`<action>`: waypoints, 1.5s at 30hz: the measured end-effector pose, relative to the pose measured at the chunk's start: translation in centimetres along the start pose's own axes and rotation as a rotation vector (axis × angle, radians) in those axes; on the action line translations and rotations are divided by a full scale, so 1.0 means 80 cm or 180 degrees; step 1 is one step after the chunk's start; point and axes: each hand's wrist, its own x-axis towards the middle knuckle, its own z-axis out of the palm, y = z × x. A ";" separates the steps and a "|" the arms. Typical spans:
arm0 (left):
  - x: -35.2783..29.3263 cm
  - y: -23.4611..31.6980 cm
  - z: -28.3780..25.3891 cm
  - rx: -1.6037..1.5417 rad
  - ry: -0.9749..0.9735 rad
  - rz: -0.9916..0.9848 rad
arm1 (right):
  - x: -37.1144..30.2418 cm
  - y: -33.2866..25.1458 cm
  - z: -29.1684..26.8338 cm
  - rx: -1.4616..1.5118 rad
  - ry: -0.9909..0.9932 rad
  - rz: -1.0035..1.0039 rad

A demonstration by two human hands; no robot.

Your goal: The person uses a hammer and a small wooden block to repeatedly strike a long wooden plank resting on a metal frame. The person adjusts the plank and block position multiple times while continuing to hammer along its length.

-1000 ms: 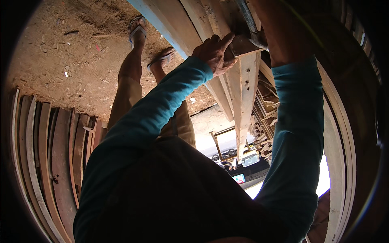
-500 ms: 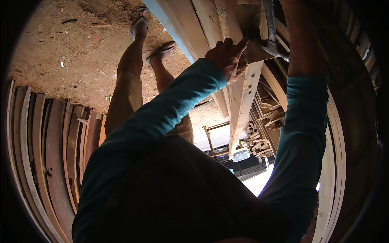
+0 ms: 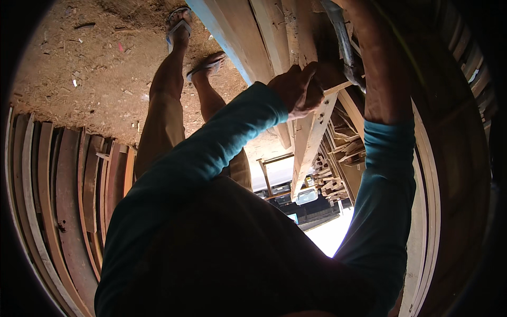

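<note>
My left hand is closed at the edge of a short brown wooden board, its fingers curled and the thumb up. Under that board runs a long pale beam with a few dark holes near its upper end. A metal hammer hangs just right of the board, its head low and its handle rising to the top edge. My right forearm reaches up beside the hammer. The right hand is mostly cut off by the top edge, beside the handle's end, and its fingers are hidden.
Long planks lean at upper centre. Stacked boards stand at the left, and more long boards curve along the right. Wood offcuts pile up in the background. Chips litter the dirt floor around my sandalled feet.
My right forearm and the hammer have shifted left, with the hammer's head closer to my left hand. The left index finger, stretched over the board before, is now drawn in.
</note>
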 end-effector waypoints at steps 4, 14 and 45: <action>-0.020 0.009 0.013 0.0406 0.0267 -0.0120 | -0.056 -0.005 0.028 0.1831 0.0275 -0.0983; -0.068 -0.015 0.007 0.1222 -0.0411 0.0519 | -0.028 0.011 -0.035 0.1204 0.0234 -0.0331; -0.199 -0.103 -0.104 0.0122 0.0279 -0.0602 | -0.247 0.079 -0.073 0.2864 0.2298 -0.0641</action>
